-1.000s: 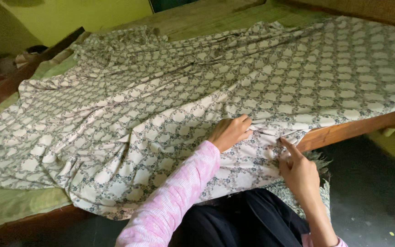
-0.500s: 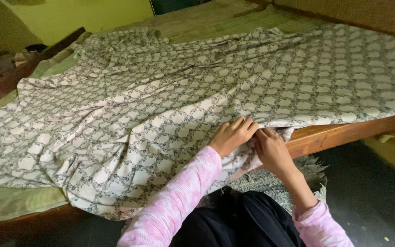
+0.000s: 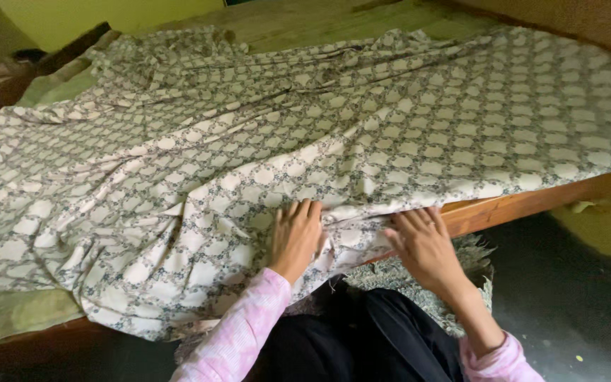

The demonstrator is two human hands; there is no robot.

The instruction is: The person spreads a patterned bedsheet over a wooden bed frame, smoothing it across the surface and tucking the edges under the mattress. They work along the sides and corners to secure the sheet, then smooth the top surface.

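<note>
Head view: cloth (image 3: 362,134) spreads across the bed (image 3: 525,201), near edge hanging at lower centre. My left hand (image 3: 296,237) and right hand (image 3: 422,244) lie flat and open on that edge, gripping nothing. Step: smoothing, I judge. Next calls for even outward strokes.

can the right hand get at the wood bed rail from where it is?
Probably yes. The right hand lies flat on the cloth's edge, right beside the bare rail, with nothing between them. Further left the rail is covered by the cloth.
</note>
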